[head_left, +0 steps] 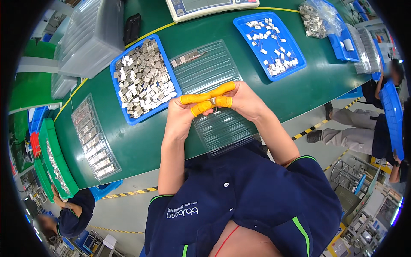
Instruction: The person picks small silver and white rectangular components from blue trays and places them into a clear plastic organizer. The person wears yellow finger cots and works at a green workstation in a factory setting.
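Observation:
My left hand (187, 110) and my right hand (242, 97) meet above a clear ribbed plastic tray (209, 75), with yellow finger covers on thumbs and forefingers. Between the fingertips they pinch a small silvery metal part (212, 101), mostly hidden; a thin wire-like end seems to hang below it. A short row of similar metal parts (187, 58) lies in the upper left of the ribbed tray. To the left, a blue tray (116, 88) is heaped with small silvery pieces. At the far right, another blue tray (252, 45) holds loose white pieces with thin leads.
A filled clear tray (95, 137) lies on the green table (141, 145) at left, below stacked clear trays (92, 40). A white scale (209, 8) stands at the far edge. A bag of parts (314, 19) sits far right. Another person's arm (70, 205) reaches a green bin (55, 160).

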### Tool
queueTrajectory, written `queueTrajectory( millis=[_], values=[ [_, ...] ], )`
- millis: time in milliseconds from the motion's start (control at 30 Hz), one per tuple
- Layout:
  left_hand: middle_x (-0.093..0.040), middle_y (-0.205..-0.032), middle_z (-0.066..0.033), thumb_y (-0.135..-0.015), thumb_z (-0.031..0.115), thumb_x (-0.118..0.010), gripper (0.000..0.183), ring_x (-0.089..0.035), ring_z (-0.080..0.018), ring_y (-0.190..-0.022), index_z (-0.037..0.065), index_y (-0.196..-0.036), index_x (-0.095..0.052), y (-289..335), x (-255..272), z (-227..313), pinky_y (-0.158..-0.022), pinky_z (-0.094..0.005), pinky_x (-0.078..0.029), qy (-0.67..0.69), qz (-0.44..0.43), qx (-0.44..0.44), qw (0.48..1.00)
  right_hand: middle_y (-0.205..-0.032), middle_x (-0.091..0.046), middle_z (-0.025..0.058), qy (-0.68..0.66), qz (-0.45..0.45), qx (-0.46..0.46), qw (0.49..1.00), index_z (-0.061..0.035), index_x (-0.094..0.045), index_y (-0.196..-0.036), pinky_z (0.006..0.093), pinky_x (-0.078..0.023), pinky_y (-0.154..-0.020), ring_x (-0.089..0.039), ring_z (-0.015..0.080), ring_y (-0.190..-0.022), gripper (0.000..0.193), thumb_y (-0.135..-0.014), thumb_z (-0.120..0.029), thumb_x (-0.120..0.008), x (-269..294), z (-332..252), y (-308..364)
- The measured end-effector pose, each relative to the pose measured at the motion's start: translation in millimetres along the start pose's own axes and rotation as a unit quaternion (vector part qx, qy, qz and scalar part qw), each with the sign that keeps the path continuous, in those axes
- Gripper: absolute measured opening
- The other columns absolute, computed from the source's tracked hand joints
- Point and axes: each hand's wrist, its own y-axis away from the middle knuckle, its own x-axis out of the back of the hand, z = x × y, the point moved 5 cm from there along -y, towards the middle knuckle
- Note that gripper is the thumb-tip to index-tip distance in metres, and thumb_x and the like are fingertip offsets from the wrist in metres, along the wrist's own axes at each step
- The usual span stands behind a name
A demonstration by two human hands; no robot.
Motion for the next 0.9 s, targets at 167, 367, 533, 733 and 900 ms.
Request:
queueTrajectory(
  millis=[167, 367, 533, 733, 900],
  values=[
    [-0.067, -0.081, -0.0125, -0.077, 0.002, -0.068, 0.020, -0.063, -0.0153, -0.067, -0.005, -0.095, -0.065, -3, 4, 0, -0.063, -0.0247, -0.051, -0.038, 0.021, -0.004, 0.999, -0.086, -0.066, 0.0111, 0.111, 0.052, 0.013, 0.992, 0.0067, -0.065, -0.093, 0.0250, -0.051, -0.069, -0.063, 0.0145, -0.074, 0.021, -0.076, -0.004, -0.071, -1, -12, 1],
    [-0.067, -0.081, -0.0129, -0.077, 0.002, -0.068, 0.021, -0.063, -0.0146, -0.067, -0.005, -0.096, -0.065, -6, 4, 8, -0.062, -0.0233, -0.050, -0.047, 0.042, -0.011, 0.998, -0.080, -0.065, 0.0094, 0.168, 0.065, 0.012, 0.984, 0.0061, -0.064, -0.091, 0.0239, -0.049, -0.062, -0.060, 0.0132, -0.065, 0.014, -0.077, 0.001, -0.065, -6, -21, -5],
    [-0.067, -0.081, -0.0127, -0.078, 0.003, -0.068, 0.021, -0.063, -0.0142, -0.067, -0.005, -0.096, -0.065, -8, 3, 14, -0.062, -0.0228, -0.050, -0.060, 0.019, -0.013, 0.998, -0.080, -0.066, 0.0106, 0.169, 0.019, -0.015, 0.985, 0.0062, -0.066, -0.088, 0.0238, -0.049, -0.060, -0.061, 0.0128, -0.064, 0.016, -0.076, -0.003, -0.069, -2, -19, -15],
    [-0.066, -0.089, -0.0116, -0.081, 0.004, -0.065, 0.025, -0.064, -0.0148, -0.075, -0.003, -0.105, -0.062, -15, 8, 4, -0.068, -0.0242, -0.053, 0.009, 0.116, -0.037, 0.993, -0.081, -0.065, 0.0082, 0.218, 0.056, 0.041, 0.973, 0.0055, -0.064, -0.093, 0.0228, -0.048, -0.064, -0.061, 0.0113, -0.068, 0.016, -0.082, -0.006, -0.062, -8, -30, -31],
    [-0.065, -0.096, -0.0155, -0.086, 0.007, -0.059, 0.030, -0.065, -0.0192, -0.082, -0.003, -0.114, -0.055, -15, 4, 7, -0.076, -0.0264, -0.053, 0.036, 0.119, -0.068, 0.990, -0.087, -0.066, 0.0074, 0.462, 0.180, 0.267, 0.827, -0.0031, -0.069, -0.085, 0.0276, -0.050, -0.067, -0.063, 0.0181, -0.077, 0.014, -0.075, -0.012, -0.070, 9, -68, -51]
  ],
)
